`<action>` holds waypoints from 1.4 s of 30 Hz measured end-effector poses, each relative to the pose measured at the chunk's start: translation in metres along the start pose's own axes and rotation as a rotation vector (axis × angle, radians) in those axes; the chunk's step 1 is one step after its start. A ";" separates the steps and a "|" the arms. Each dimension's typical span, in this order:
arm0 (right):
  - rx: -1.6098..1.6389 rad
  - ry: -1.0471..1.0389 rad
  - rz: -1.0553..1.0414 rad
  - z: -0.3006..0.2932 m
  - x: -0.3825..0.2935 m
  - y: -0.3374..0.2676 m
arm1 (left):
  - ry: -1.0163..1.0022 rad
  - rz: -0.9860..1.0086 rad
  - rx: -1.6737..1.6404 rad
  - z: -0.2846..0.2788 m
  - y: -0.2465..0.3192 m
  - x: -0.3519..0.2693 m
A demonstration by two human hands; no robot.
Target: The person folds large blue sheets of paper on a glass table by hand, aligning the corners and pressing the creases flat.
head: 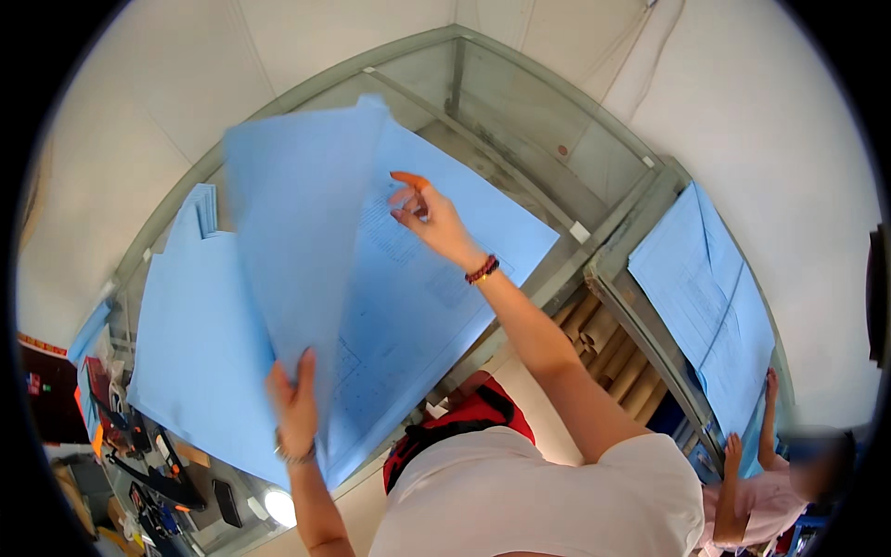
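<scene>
Large blue printed sheets [445, 278] lie on the glass-topped counter before me. My left hand [298, 404] holds the lower edge of a blue sheet [299, 195] that is lifted and blurred, turned over toward the left. My right hand [426, 212], with an orange covering on one finger and a beaded bracelet [482, 269] at the wrist, is over the printed sheet, its fingers bent and apart, holding nothing. To the left lies a stack of folded blue sheets [191, 327] with stepped edges at the top.
Long-arm staplers [167, 480] and a black phone [227, 503] lie at the counter's lower left. Rolled brown tubes [619, 362] fill a shelf beneath the right counter. More blue sheets [703, 292] lie there, beside another person's hands [732, 452].
</scene>
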State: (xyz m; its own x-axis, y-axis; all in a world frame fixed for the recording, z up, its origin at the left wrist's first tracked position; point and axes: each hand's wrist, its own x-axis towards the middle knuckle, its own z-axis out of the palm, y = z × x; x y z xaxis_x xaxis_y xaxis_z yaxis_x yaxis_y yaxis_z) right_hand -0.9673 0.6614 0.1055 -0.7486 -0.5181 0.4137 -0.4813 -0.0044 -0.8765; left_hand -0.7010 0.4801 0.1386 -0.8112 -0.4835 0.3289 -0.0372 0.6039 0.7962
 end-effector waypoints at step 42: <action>-1.066 0.734 -1.098 -0.136 -0.146 -0.175 | -0.907 0.273 0.118 0.069 -0.054 -0.011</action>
State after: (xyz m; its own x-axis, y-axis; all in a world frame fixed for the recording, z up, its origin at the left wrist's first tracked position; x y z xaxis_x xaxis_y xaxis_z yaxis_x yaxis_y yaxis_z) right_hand -0.8358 0.8544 0.2320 0.2308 -0.1850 0.9552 -0.7196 0.6283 0.2956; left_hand -0.7308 0.4963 0.0566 -0.9422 0.3291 -0.0629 0.2019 0.7075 0.6773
